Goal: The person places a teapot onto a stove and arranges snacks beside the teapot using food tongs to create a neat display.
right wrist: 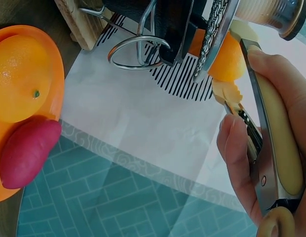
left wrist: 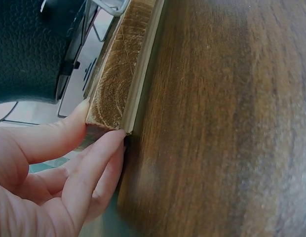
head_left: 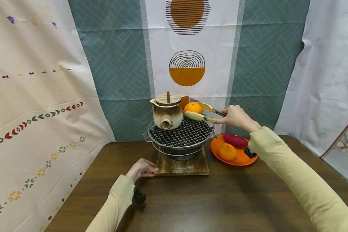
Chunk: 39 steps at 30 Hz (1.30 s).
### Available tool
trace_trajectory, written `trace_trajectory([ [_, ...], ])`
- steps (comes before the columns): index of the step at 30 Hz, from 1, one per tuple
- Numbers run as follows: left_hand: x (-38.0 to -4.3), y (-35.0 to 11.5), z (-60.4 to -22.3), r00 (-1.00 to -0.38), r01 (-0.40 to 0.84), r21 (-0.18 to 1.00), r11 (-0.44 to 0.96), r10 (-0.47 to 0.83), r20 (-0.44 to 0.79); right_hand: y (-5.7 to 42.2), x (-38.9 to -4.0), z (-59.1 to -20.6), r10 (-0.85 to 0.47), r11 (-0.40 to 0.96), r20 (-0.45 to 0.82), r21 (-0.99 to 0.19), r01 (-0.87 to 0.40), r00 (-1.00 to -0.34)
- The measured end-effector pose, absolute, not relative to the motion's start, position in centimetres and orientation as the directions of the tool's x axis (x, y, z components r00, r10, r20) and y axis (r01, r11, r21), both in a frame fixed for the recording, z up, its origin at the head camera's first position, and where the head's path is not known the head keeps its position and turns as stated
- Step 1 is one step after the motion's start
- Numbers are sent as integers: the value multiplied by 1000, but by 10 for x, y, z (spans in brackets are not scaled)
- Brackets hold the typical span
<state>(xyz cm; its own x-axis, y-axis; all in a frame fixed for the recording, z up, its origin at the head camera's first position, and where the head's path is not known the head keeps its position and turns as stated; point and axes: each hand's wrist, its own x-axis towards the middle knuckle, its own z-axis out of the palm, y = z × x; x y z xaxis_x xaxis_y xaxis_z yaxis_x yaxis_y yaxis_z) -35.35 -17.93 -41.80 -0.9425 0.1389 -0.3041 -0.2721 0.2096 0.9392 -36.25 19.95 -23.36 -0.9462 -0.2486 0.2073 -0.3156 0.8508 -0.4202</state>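
In the head view my right hand grips a pair of tongs with pale yellow tips. An orange sits between those tips, over the back of the round wire grill rack. Thumb and fingers of that hand wrap the tong arms in the right wrist view. My left hand pinches the near left corner of a wooden board under the grill; the left wrist view shows the thumb on top and fingertips at the lower edge. A clay teapot with a wooden lid stands on the rack's left.
Right of the grill lies an orange plate holding another orange and a purple sweet potato. The brown wooden table spreads out in front. Behind it hangs a patterned curtain.
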Motion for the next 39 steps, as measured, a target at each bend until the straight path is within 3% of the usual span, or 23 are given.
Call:
trace_trajectory([
  [25, -341, -178, -407, -941, -277, 939, 203, 141, -308, 200, -354, -229, -219, 859, 214, -421, -292, -952],
  [39, -343, -177, -408, -943, -270, 937, 219, 136, -304, 211, -340, -228, -185, 857, 309, -414, -307, -933],
])
